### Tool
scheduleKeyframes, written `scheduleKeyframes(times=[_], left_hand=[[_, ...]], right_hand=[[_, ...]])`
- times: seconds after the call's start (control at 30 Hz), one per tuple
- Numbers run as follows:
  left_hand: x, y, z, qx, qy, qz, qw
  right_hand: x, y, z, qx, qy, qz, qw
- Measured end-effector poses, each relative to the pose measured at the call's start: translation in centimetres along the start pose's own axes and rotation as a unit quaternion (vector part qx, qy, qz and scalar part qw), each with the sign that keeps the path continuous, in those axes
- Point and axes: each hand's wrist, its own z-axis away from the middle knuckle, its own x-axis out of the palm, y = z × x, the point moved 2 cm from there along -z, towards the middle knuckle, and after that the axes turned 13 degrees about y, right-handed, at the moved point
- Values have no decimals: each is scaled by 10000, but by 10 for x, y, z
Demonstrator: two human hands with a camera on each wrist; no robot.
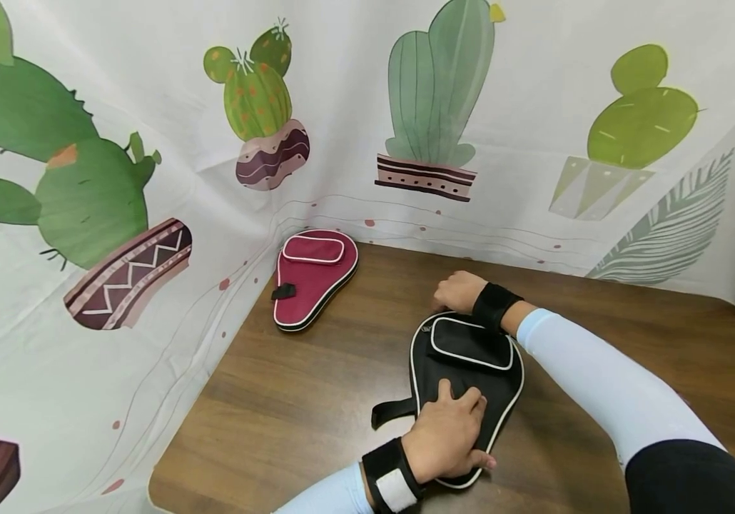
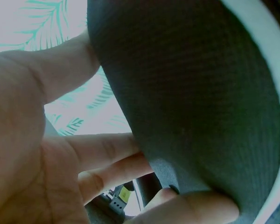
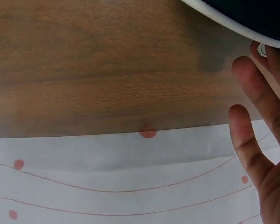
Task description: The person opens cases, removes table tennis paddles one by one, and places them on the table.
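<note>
A black paddle-shaped case [image 1: 464, 385] with white piping and a front pocket [image 1: 472, 344] lies on the table, its wide end away from me. My left hand [image 1: 447, 432] rests across its narrower lower part, fingers spread and thumb near the right edge. The left wrist view shows those fingers [image 2: 200, 207] touching the black fabric. At the far rim, my right hand [image 1: 460, 291] pinches a small round zipper pull [image 3: 262, 50] between thumb and forefinger. Its other fingers [image 3: 242, 126] extend loosely. A black strap [image 1: 393, 412] sticks out from the case's left side.
A dark red case [image 1: 312, 278] of similar shape, with a small black strap [image 1: 284, 291], lies at the table's far left corner. Behind the wooden table [image 1: 265, 385] hangs a white cloth [image 1: 342, 86] printed with cacti.
</note>
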Motion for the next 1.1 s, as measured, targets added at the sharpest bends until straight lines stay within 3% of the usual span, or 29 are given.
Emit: scheduleKeyframes(times=[0.27, 0.57, 1.1], left_hand=[[-1, 0, -1, 11, 48, 85, 10000], [-1, 3, -3, 106, 264, -128, 9995], [1, 2, -3, 28, 144, -55, 9999]], right_hand=[[-4, 5, 17, 181, 193, -169, 9995], [-2, 13, 32, 348, 113, -311, 9988], [2, 21, 57, 644, 159, -460, 9967]])
